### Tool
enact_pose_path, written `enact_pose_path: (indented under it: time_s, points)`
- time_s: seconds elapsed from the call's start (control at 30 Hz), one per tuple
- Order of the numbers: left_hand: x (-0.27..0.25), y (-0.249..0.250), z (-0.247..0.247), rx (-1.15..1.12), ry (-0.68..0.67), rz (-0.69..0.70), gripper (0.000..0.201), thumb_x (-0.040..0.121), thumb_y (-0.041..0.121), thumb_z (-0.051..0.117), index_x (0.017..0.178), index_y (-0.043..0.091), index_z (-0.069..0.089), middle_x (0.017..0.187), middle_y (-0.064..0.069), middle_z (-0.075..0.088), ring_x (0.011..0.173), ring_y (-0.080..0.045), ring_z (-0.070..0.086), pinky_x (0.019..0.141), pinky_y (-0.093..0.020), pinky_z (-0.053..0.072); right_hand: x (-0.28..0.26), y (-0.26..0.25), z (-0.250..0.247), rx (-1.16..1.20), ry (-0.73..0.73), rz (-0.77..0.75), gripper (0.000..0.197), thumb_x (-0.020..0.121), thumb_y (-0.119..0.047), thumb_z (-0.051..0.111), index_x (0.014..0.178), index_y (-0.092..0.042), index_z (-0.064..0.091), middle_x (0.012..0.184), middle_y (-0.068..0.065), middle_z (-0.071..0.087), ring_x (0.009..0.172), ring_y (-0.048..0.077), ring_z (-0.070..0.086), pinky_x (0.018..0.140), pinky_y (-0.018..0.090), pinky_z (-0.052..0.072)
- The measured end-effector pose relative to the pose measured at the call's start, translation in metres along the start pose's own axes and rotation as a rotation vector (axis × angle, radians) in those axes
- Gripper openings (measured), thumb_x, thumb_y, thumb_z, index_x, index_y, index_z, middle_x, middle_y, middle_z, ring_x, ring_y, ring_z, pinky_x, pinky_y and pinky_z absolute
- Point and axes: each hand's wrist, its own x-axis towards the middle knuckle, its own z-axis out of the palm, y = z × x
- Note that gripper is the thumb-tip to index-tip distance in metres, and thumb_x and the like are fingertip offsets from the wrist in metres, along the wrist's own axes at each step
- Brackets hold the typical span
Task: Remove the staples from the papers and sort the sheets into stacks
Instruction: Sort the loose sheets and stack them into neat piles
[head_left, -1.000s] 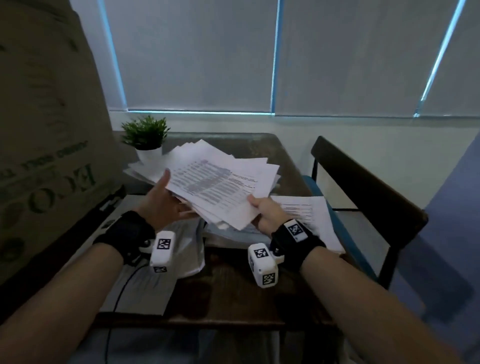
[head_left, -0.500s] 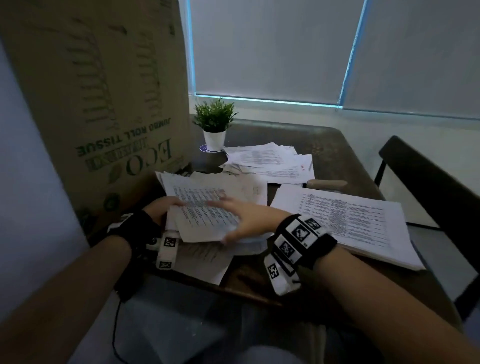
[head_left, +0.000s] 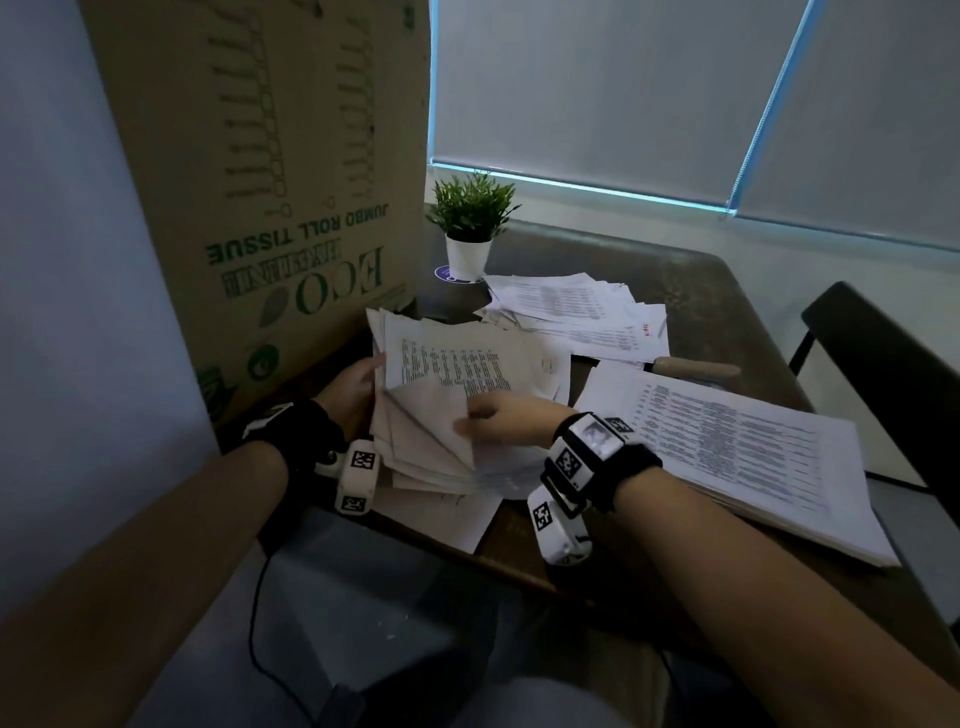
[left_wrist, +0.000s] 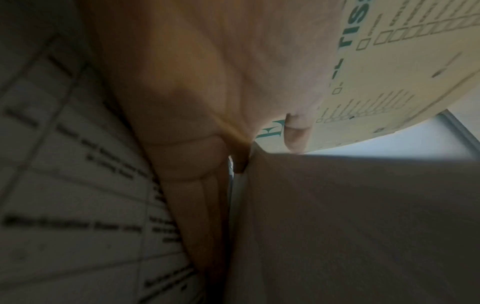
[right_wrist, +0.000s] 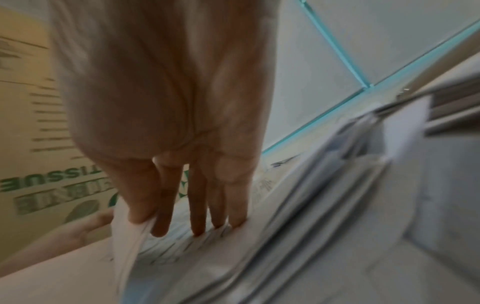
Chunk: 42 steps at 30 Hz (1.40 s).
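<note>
A thick bundle of printed papers (head_left: 457, 374) lies at the table's front left, its sheets fanned out along the near edge. My left hand (head_left: 353, 389) holds the bundle's left edge, thumb (left_wrist: 296, 133) on one side and fingers (left_wrist: 197, 205) on the other. My right hand (head_left: 493, 421) rests on the bundle with straight fingers (right_wrist: 197, 205) on a printed page, and its thumb (right_wrist: 137, 209) is against a lifted sheet (right_wrist: 124, 246). A neat stack (head_left: 737, 447) lies to the right. A loose pile (head_left: 571, 312) lies behind. No staple shows.
A tall cardboard box (head_left: 260, 182) stands close on the left. A small potted plant (head_left: 470, 228) sits at the back of the dark table (head_left: 701, 291). A wooden-handled tool (head_left: 696, 370) lies between the stacks. A black chair (head_left: 883, 364) is on the right.
The bundle went from in front of the plant to the table's front left. My right hand lay flat across it; now its sheets are fanned and the left edge is raised.
</note>
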Motion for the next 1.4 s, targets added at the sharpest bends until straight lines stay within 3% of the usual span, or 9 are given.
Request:
enact_pose_path:
  time_s: [0.17, 0.3, 0.47, 0.6, 0.7, 0.8, 0.97, 1.23, 1.4]
  points:
    - [0.005, -0.007, -0.012, 0.012, 0.081, -0.046, 0.02, 0.099, 0.01, 0.036, 0.091, 0.007, 0.055, 0.084, -0.012, 0.058, 0.077, -0.024, 0.057, 0.064, -0.03, 0.048, 0.008, 0.013, 0.006, 0.295, 0.066, 0.137, 0.024, 0.096, -0.019, 0.059, 0.115, -0.005, 0.065, 0.119, 0.016, 0.066, 0.111, 0.032, 0.061, 0.103, 0.044, 0.047]
    - [0.005, -0.007, -0.017, -0.014, -0.171, -0.188, 0.052, 0.069, 0.012, 0.049, 0.12, 0.017, 0.056, 0.114, -0.019, 0.063, 0.103, -0.035, 0.06, 0.086, -0.044, 0.049, 0.01, 0.01, 0.008, 0.287, 0.078, 0.17, 0.025, 0.093, -0.018, 0.062, 0.106, 0.004, 0.066, 0.101, 0.017, 0.066, 0.095, 0.031, 0.061, 0.087, 0.036, 0.047]
    - [0.009, -0.011, -0.024, -0.064, -0.233, -0.215, 0.046, 0.071, 0.03, 0.075, 0.112, 0.018, 0.058, 0.116, -0.019, 0.062, 0.102, -0.032, 0.061, 0.09, -0.046, 0.05, 0.008, 0.003, 0.007, 0.301, 0.077, 0.207, 0.021, 0.096, -0.019, 0.057, 0.106, -0.004, 0.067, 0.1, 0.009, 0.062, 0.096, 0.024, 0.058, 0.081, 0.03, 0.044]
    - [0.012, -0.014, -0.024, -0.032, -0.296, -0.257, 0.096, 0.032, 0.06, 0.088, 0.114, 0.022, 0.056, 0.114, -0.014, 0.061, 0.101, -0.028, 0.062, 0.085, -0.039, 0.053, 0.0, -0.016, -0.001, 0.5, 0.02, 0.269, 0.065, 0.097, -0.063, 0.038, 0.147, -0.022, 0.041, 0.144, 0.01, 0.051, 0.132, 0.027, 0.047, 0.106, 0.04, 0.039]
    - [0.014, -0.015, -0.016, 0.015, -0.361, -0.207, 0.094, 0.045, 0.05, 0.089, 0.128, 0.03, 0.05, 0.123, -0.012, 0.062, 0.107, -0.027, 0.064, 0.081, -0.036, 0.057, -0.007, -0.041, -0.009, 0.505, -0.019, 0.252, 0.077, 0.093, -0.071, 0.032, 0.155, -0.025, 0.026, 0.157, 0.012, 0.032, 0.143, 0.035, 0.032, 0.113, 0.05, 0.029]
    - [0.014, -0.016, -0.01, 0.066, -0.333, -0.217, 0.092, 0.053, 0.05, 0.085, 0.133, 0.024, 0.047, 0.123, -0.012, 0.063, 0.105, -0.023, 0.065, 0.078, -0.031, 0.057, -0.009, -0.06, -0.01, 0.488, -0.028, 0.219, 0.072, 0.098, -0.06, 0.037, 0.156, -0.019, 0.02, 0.162, 0.007, 0.02, 0.149, 0.029, 0.019, 0.116, 0.045, 0.021]
    - [0.019, -0.018, -0.012, 0.06, -0.336, -0.209, 0.108, 0.051, 0.045, 0.09, 0.142, 0.039, 0.033, 0.131, -0.008, 0.058, 0.118, -0.029, 0.057, 0.101, -0.046, 0.044, -0.005, -0.06, -0.015, 0.521, -0.062, 0.293, 0.063, 0.103, -0.042, 0.042, 0.155, -0.013, 0.021, 0.162, 0.009, 0.018, 0.148, 0.03, 0.019, 0.114, 0.046, 0.023]
    - [0.022, -0.018, -0.012, 0.062, -0.345, -0.215, 0.112, 0.042, 0.048, 0.091, 0.137, 0.047, 0.032, 0.121, -0.003, 0.066, 0.11, -0.027, 0.063, 0.086, -0.039, 0.054, -0.008, -0.047, -0.017, 0.576, -0.094, 0.329, 0.073, 0.099, -0.053, 0.043, 0.156, -0.014, 0.016, 0.161, 0.016, 0.02, 0.148, 0.033, 0.022, 0.115, 0.052, 0.024]
    - [0.018, -0.017, -0.01, 0.072, -0.33, -0.207, 0.105, 0.046, 0.049, 0.089, 0.137, 0.037, 0.038, 0.115, -0.002, 0.068, 0.106, -0.024, 0.066, 0.079, -0.035, 0.057, -0.013, -0.057, -0.019, 0.553, -0.103, 0.269, 0.07, 0.101, -0.05, 0.037, 0.156, -0.014, 0.014, 0.163, 0.013, 0.015, 0.149, 0.032, 0.015, 0.116, 0.049, 0.021]
